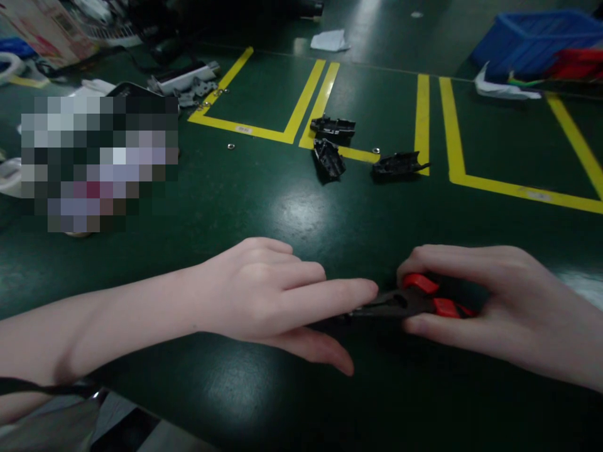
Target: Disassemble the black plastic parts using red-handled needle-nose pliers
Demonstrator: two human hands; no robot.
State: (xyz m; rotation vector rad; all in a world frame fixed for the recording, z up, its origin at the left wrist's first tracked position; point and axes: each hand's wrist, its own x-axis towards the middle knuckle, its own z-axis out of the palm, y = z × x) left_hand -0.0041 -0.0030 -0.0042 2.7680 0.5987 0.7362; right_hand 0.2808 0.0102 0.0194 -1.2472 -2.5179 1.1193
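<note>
Red-handled pliers [400, 304] lie level near the middle right, their dark jaws pointing left. My right hand [494, 307] is wrapped round the red handles. At the jaws is my left hand [277, 295], its index finger stretched along the tip and its thumb below, with the other fingers curled. Something dark shows between that thumb and index finger, mostly hidden, and I cannot make out what it is. Beyond the hands, black plastic shell pieces lie on the green table [211, 207]: one upper piece [333, 127], one below it [330, 159] and one to the right [399, 164].
Yellow tape [264, 133] marks out areas on the table. Small metal rings [230, 146] lie near it. At the left are metal parts [188, 81] and a blurred-out object [108, 163]. A blue bin [532, 44] stands at the back right, beside a red item [579, 64].
</note>
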